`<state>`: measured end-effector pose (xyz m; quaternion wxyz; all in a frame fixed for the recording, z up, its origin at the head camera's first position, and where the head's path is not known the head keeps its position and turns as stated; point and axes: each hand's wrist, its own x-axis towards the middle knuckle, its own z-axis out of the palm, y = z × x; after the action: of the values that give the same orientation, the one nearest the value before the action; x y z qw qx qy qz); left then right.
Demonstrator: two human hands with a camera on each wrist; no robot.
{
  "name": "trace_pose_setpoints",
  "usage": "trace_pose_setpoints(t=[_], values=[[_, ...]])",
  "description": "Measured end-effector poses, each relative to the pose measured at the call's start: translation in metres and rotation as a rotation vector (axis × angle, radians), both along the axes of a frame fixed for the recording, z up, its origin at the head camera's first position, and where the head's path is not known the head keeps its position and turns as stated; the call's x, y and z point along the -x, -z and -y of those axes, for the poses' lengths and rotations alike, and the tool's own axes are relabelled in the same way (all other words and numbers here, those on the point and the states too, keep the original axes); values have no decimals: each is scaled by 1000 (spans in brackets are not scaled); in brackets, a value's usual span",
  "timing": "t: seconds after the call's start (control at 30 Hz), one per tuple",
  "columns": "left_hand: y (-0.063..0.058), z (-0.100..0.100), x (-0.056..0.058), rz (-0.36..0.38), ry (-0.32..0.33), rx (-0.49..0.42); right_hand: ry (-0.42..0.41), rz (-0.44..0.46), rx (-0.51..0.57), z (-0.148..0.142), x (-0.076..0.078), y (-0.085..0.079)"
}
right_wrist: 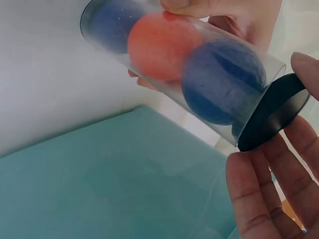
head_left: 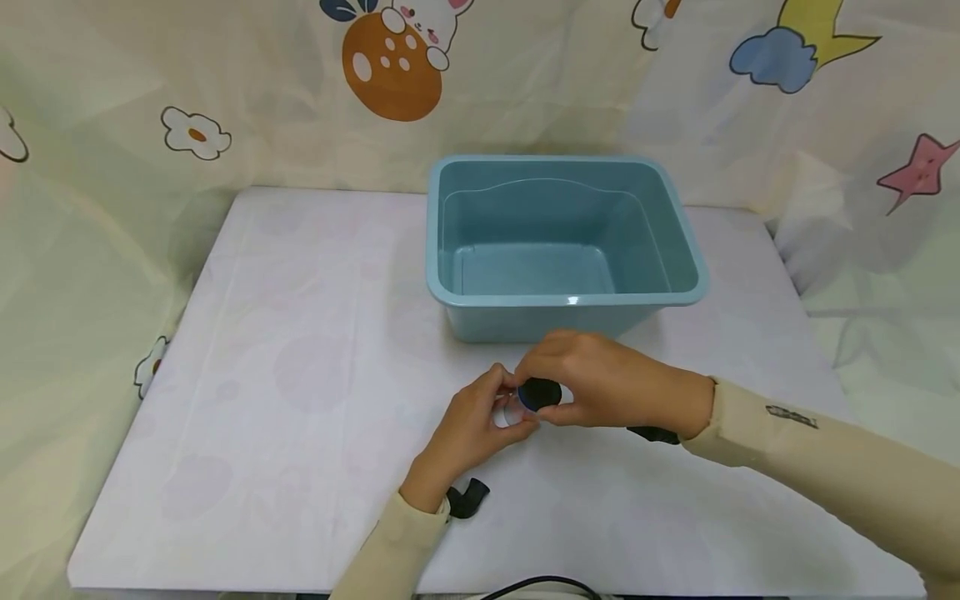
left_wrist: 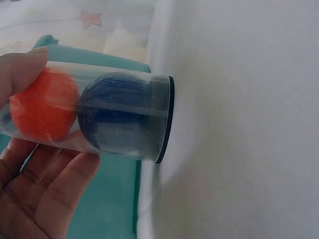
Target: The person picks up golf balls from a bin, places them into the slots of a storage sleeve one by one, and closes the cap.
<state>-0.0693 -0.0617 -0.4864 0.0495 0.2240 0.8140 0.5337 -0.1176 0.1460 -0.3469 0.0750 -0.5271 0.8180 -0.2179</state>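
Note:
A clear plastic tube (head_left: 510, 411) stands over the table in front of the bin, and my left hand (head_left: 461, 429) grips it around its side. Inside, the right wrist view shows an orange ball (right_wrist: 162, 46) between two blue balls, one near the mouth (right_wrist: 224, 82) and one at the far end (right_wrist: 114, 27). A black rim (left_wrist: 168, 119) closes the lower end in the left wrist view. My right hand (head_left: 607, 379) pinches a round black cap (head_left: 540, 393) between thumb and fingers. That cap sits tilted at the tube's upper mouth, one edge right at the rim.
Just beyond my hands is a teal plastic bin (head_left: 566, 301) with nothing visible inside. It stands on a white-covered table (head_left: 285, 375). A patterned curtain (head_left: 547, 92) hangs behind and at both sides. Along the near edge curves a black cable (head_left: 540, 578).

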Motion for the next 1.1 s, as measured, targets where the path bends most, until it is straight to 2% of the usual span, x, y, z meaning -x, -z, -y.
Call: trace_pose_setpoints(t=[0.47,0.57,0.73,0.83,0.93,1.0,1.1], values=[[-3,-1,-1,-37,-16,37,-7,-100,-23,4,-3,4],[-2,-1,-1,-37,-13,37,1,-97,22,2,-5,9],[-4,-3,-3,-19,-12,31,25,-129,163,-7,-12,21],[-9,-3,-5,-7,-15,40,76,-166,257,-14,-21,30],[-19,0,-10,-32,-35,104,163,-213,336,-18,-33,40],[-26,3,-14,-80,-57,156,233,-246,385,-19,-43,47],[-36,6,-21,-209,-97,202,329,-325,437,-18,-56,57]])
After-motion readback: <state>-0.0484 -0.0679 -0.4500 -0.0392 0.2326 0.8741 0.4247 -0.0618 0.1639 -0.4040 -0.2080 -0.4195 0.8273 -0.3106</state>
